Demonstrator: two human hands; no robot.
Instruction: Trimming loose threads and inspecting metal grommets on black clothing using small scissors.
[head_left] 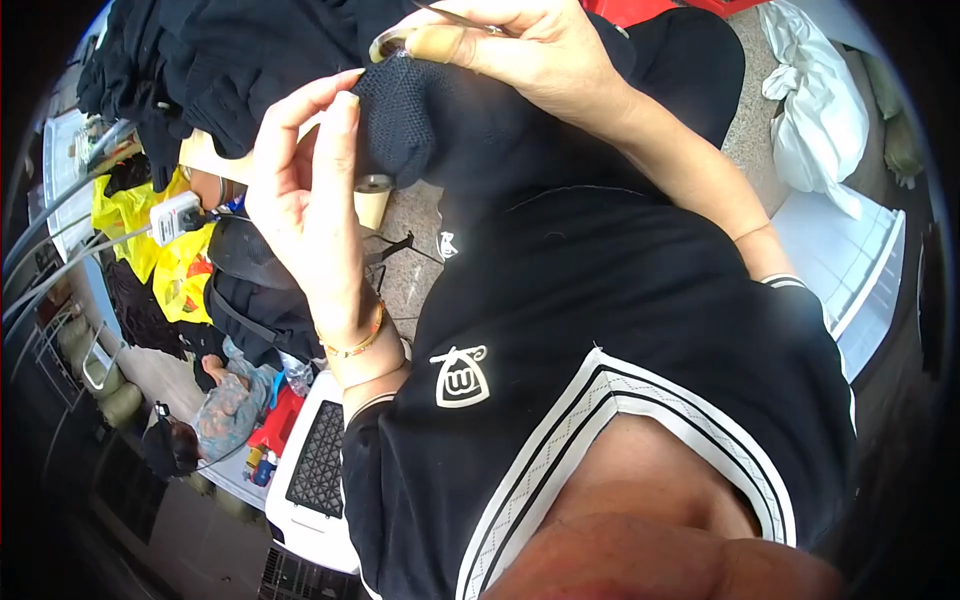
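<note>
A piece of black knit fabric (395,120) is held up at the top middle, over my lap. My right hand (545,60) grips its upper edge between thumb and fingers; a yellowish cover wraps the thumb. A thin dark tool (450,14) also runs through the right hand, its kind not clear. Thumb and forefinger of my left hand (315,190) come together in a pinch at the fabric's left edge; whether a thread lies between them is too small to see. Behind the hands lies a heap of dark knitwear (270,60).
Left of me are a yellow plastic bag (180,275), a white power plug with cables (176,218) and a dark bag (250,300). Another person (225,415) is farther down at left, beside a white chair (315,510). At right, a white sack (815,110) touches a pale plastic bin (840,265).
</note>
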